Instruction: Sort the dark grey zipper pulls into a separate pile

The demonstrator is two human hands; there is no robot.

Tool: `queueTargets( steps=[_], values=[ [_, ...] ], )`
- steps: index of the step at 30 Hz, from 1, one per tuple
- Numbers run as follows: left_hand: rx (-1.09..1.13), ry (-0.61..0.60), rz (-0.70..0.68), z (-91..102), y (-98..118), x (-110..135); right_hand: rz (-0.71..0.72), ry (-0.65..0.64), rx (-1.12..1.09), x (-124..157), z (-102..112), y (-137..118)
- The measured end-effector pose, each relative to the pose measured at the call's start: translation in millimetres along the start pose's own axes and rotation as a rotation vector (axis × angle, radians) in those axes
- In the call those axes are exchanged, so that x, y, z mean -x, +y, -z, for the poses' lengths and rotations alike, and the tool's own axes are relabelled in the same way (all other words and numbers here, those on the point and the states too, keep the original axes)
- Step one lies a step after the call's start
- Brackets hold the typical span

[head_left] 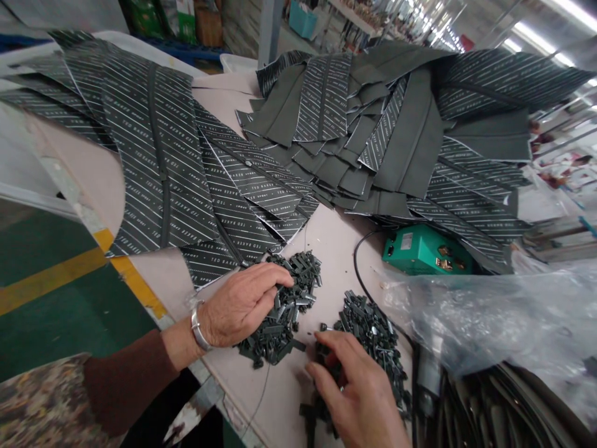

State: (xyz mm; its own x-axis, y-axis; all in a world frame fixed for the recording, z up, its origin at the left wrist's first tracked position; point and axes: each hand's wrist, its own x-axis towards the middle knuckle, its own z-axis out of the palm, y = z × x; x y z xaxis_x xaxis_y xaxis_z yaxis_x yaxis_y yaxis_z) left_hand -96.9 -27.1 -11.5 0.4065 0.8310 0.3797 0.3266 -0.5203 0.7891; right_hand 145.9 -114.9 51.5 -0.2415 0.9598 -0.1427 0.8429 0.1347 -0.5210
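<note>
L hand (240, 305) lies palm down on the L pile (301, 274) of small dark bits. Its grip is bent, but its tips are down in the bits, so can't tell if it has any. R hand (354, 386) is at the R pile (373, 330). Its grip is part open, thumb & 1st finger apart, w/ nothing seen pinched btwn them.

Both piles sit on the counter (326, 233) close to the person, prob. so each hand gets to bits fast. Big striped pcs (158, 155) lie part on top of each other, prob. to save room & make each easy to lift. More pcs (410, 137) heap at the back, near a green box (410, 249).

Clear plastic (480, 305) is by dark folded things (508, 404); can't tell if it holds them. Far back is a blue bin (302, 20), insides too small to tell.
</note>
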Motion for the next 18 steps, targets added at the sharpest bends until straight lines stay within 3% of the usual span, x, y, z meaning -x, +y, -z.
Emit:
queueTargets(
  steps=[5,11,18],
  values=[
    [0.002,0.008,0.009,-0.4,1.3,0.8,-0.135,-0.038,-0.030,-25.1,-31.6,-25.8],
    [-0.012,0.007,0.009,0.8,3.2,-0.4,-0.151,-0.092,0.007,-28.9,-33.0,-24.8],
    [0.008,0.002,0.003,-0.9,-0.5,0.4,-0.106,-0.068,0.085,-30.1,-43.8,-31.5]
  ],
)
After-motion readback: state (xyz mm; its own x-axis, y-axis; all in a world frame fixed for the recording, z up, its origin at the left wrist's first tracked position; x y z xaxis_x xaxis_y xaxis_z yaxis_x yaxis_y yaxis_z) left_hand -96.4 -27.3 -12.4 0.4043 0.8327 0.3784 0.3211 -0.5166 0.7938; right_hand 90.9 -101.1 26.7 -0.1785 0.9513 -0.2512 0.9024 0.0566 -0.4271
